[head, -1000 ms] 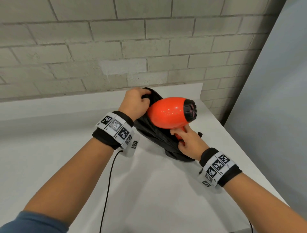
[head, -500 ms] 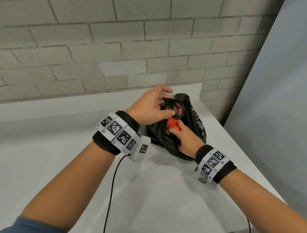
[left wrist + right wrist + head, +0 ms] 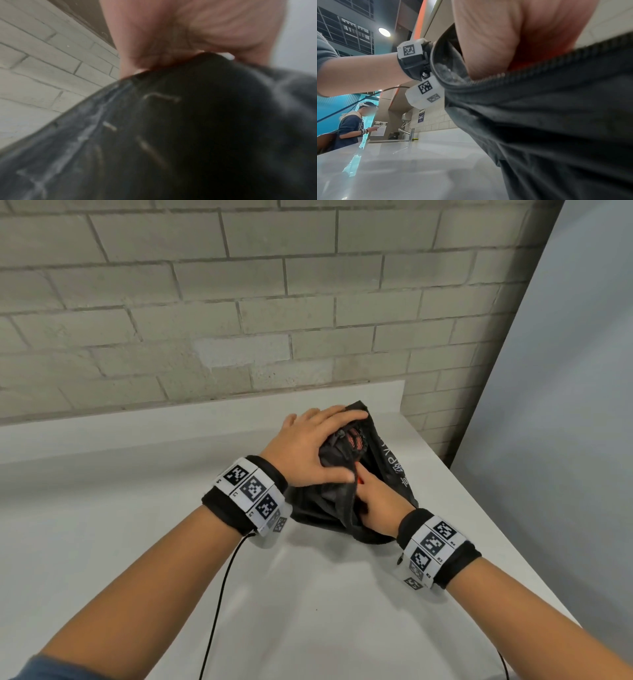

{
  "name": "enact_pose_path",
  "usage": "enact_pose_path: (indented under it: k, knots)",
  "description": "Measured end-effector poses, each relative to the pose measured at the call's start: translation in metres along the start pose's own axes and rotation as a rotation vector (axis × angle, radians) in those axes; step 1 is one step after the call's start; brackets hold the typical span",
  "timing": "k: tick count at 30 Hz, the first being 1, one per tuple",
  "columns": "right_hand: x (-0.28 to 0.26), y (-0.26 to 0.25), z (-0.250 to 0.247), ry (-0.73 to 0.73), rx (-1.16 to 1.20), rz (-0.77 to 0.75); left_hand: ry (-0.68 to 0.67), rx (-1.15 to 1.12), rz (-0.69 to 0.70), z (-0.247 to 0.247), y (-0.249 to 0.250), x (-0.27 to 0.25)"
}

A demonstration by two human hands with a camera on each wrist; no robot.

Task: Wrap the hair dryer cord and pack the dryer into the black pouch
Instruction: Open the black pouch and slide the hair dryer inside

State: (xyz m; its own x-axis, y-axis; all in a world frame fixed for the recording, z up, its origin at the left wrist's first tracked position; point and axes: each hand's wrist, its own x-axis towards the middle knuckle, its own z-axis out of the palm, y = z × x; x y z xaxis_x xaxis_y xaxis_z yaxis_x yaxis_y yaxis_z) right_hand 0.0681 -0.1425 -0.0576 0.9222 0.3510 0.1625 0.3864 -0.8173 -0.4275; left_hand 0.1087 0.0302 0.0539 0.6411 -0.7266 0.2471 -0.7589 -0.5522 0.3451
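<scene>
I read "ClayGo" on a blue sign (image 3: 421, 117) on the far wall. White lettering on the pouch (image 3: 394, 470), beside my right grip, stays illegible to me.

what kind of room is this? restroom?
Probably a shared or public washroom: a long white counter against a painted brick wall, a faucet further along it, and what looks like a wall-mounted dispenser.

A grey brick wall (image 3: 239, 302) backs the white counter (image 3: 137, 542); a bystander (image 3: 351, 128) stands by a faucet (image 3: 409, 133).
</scene>
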Motion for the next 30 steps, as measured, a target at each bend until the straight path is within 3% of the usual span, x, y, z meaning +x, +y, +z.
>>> enact_pose_path:
  k: [3,8,11,14,18,22,27,30]
  knots:
    - [0.001,0.001,0.001,-0.020,-0.019,0.011,-0.065,-0.036,-0.057,0.004,-0.001,0.002]
    - [0.001,-0.002,-0.003,-0.036,-0.018,0.010,0.062,-0.126,-0.106,0.008,0.000,-0.001]
    - [-0.009,0.007,-0.020,0.033,0.160,0.143,0.158,-0.176,-0.188,0.001,-0.010,-0.004]
    - [-0.020,0.022,-0.043,-0.006,-0.124,0.279,0.230,-0.187,-0.230,-0.007,-0.027,-0.009]
    - [-0.020,0.025,-0.069,-0.021,-0.341,0.170,0.230,-0.147,-0.255,-0.006,-0.037,-0.012]
    - [-0.015,0.015,-0.095,0.134,-0.503,0.219,0.236,-0.172,-0.280,-0.006,-0.041,-0.014]
    - [-0.009,-0.005,-0.110,0.405,-0.367,0.202,0.194,-0.273,-0.300,0.003,-0.041,-0.018]
    - [-0.009,-0.008,-0.106,0.361,-0.351,0.245,0.180,-0.312,-0.297,0.007,-0.041,-0.022]
